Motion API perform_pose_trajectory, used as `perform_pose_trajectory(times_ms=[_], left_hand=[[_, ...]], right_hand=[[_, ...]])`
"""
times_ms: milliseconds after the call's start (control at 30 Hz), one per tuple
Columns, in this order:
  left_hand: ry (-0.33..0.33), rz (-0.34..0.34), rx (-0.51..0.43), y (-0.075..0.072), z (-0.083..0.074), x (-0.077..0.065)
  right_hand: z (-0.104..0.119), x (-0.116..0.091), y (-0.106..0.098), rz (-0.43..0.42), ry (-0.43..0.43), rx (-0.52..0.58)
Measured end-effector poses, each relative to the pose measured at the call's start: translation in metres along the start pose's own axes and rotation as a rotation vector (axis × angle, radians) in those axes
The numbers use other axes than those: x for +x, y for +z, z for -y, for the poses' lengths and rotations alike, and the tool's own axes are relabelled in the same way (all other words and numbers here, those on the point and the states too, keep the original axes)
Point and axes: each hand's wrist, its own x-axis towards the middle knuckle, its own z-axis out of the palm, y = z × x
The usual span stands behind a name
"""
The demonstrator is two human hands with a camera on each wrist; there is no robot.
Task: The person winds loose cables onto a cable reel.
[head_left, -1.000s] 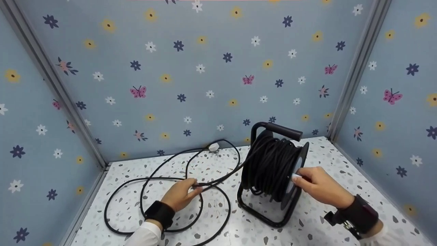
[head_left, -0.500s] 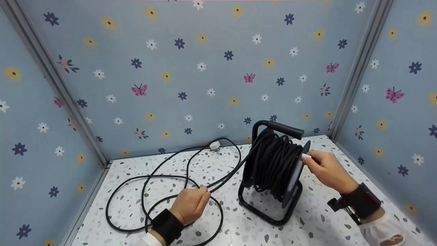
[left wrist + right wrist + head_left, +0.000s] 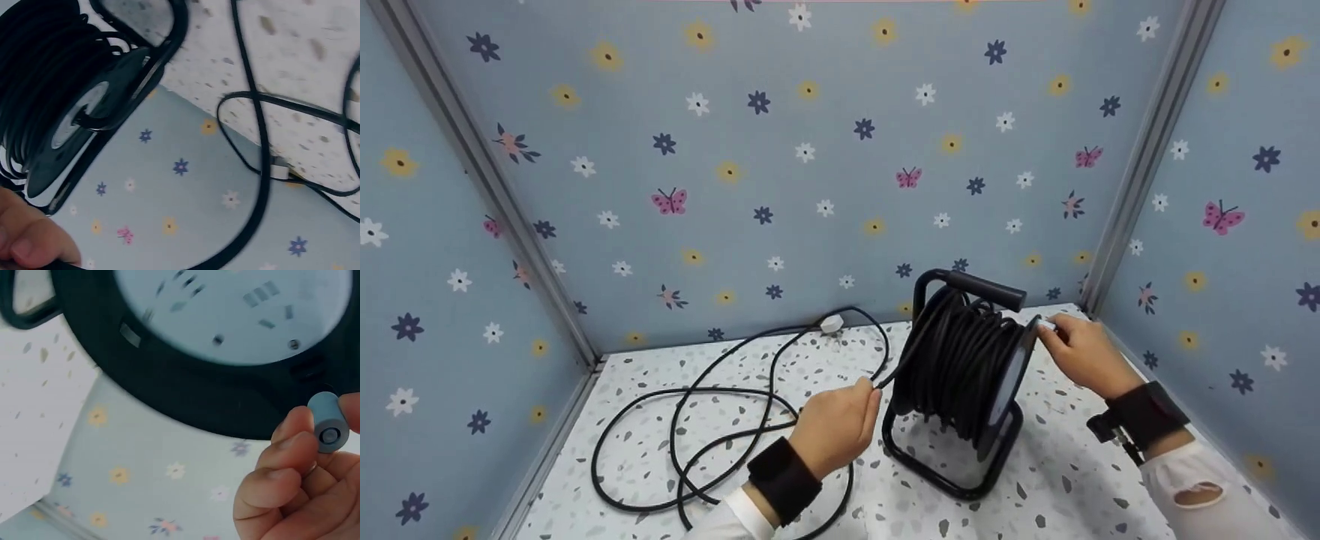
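A black cable reel (image 3: 960, 367) stands on its tubular frame at the right of the speckled surface, thickly wound with black cable. My left hand (image 3: 840, 424) grips the loose cable (image 3: 904, 364) just left of the reel, where it runs up onto the drum. In the left wrist view the fingers (image 3: 39, 242) curl round that cable. My right hand (image 3: 1084, 352) pinches the small light-coloured crank knob (image 3: 328, 419) near the top rim of the reel's side disc (image 3: 185, 391). Loose cable loops (image 3: 675, 450) lie to the left, partly behind my left forearm.
A white plug (image 3: 831, 324) lies at the back against the flowered wall (image 3: 795, 180). The reel's carrying handle (image 3: 986, 289) stands up over the drum. Walls with metal corner posts (image 3: 1140, 165) enclose the speckled surface (image 3: 1080, 480) at the back and sides.
My right hand has carried the knob upward round the disc to near its top. My left hand has moved right and slightly up, toward the reel, along the cable.
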Motion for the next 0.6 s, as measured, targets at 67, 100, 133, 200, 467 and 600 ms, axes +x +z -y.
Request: perform_pose_trajectory(times_ms=[67,100,133,200,467,600], left_hand=[[-0.02,0.022,-0.003,0.003,-0.005,0.009],[-0.032,0.033,-0.006,0.004,-0.007,0.013],[-0.045,0.045,-0.012,0.004,-0.008,0.016],[-0.072,0.057,-0.026,0.005,-0.009,0.022],[-0.291,0.07,-0.344,0.004,0.021,0.039],[-0.366,0.127,-0.581,0.012,0.056,0.031]], right_hand=[[-0.007,0.002,0.004,0.016,0.024,0.002],[-0.01,0.002,0.005,0.024,0.036,0.004],[-0.012,0.003,0.007,0.033,0.047,0.008],[-0.016,0.003,0.01,0.053,0.066,0.018],[-0.023,0.004,0.014,0.058,0.098,0.037],[-0.027,0.003,0.019,0.063,0.103,0.043]])
